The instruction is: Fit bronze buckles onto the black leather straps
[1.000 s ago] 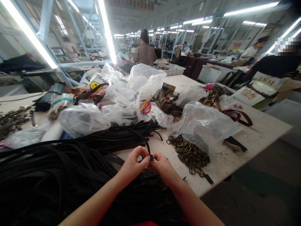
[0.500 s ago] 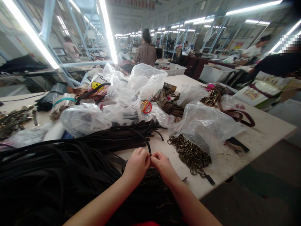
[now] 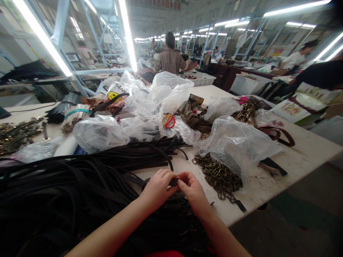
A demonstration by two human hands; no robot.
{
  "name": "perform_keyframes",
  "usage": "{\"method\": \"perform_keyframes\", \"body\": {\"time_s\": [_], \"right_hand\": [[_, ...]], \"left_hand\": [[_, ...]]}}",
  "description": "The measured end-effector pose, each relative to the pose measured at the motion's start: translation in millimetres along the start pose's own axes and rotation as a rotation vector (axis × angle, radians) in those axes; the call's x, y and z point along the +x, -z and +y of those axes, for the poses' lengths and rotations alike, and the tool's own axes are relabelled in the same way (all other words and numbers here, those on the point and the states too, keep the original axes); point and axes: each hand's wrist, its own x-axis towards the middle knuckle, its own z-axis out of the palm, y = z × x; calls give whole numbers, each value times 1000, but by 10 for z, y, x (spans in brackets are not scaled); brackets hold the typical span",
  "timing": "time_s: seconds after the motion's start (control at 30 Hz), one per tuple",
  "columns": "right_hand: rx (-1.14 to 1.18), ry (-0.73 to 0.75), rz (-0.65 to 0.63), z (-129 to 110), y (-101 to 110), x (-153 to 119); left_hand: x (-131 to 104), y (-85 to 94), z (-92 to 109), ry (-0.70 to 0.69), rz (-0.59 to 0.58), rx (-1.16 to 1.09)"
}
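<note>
Cluttered counter (image 3: 308,150), a black strap (image 3: 173,182) held up close

Between the two hands, the black strap sits above a pile of dark straps (image 3: 93,192). The left hand (image 3: 157,185) has its grip curled over the piece; the right hand (image 3: 192,189) has its grip pinched at the end, where a small shiny bit shows. Such a close hold suggests fine fingertip work. Metal buckles (image 3: 222,178) spill from a clear bag (image 3: 235,139); scissors (image 3: 169,127) lie well apart.

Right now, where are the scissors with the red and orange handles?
In the head view, just left of centre, the scissors lie on clear plastic bags, left of the brown straps.
</note>
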Motion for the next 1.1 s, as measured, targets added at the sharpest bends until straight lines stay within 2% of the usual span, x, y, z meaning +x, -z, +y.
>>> {"method": "perform_keyframes", "body": {"time_s": [0.1, 0.17, 0.23, 0.33, 0.4, 0.47, 0.53, 0.63, 0.7, 0.77, 0.83, 0.87, 0.97, 1.0, 1.1], "right_hand": [[-5, -2, 105, -16, 44, -48], [-2, -20, 146, -51, 86, -96], [1, -57, 131, -95, 144, -159], [-38, -135, 88, -127, 318, -271], [-149, -171, 47, -101, 502, -335], [-367, -175, -44, -54, 693, -365], [-602, -103, -48, -31, 810, -350], [-769, 53, -60, -103, 722, -271], [-800, 124, -195, -181, 510, -223], [-864, 181, -357, -214, 269, -207], [-965, 221, -461, -168, 85, -222], [-1013, 232, -486, -121, 29, -236], [-1103, 237, -493, 40, -2, -283], [-1111, 234, -489, 78, 14, -295], [-1098, 217, -486, 120, 65, -313]], "left_hand": [[-1, 8, 69, 20, -3, 101], [-4, 25, 90, 23, -36, 93], [-20, 64, 72, 36, -119, 38], [-97, 202, -22, 152, -314, 34], [-195, 340, -80, 224, -437, 45], [-321, 467, -80, 240, -522, -16], [-448, 534, 2, 228, -573, -78], [-566, 503, 225, 163, -674, -85], [-567, 456, 350, 89, -737, -139], [-511, 444, 372, 33, -740, -240], [-425, 478, 252, 37, -672, -272], [-382, 505, 139, 75, -611, -219], [-303, 565, -320, 268, -373, 196], [-300, 565, -474, 293, -339, 326], [-354, 511, -794, 168, -419, 476]]}}
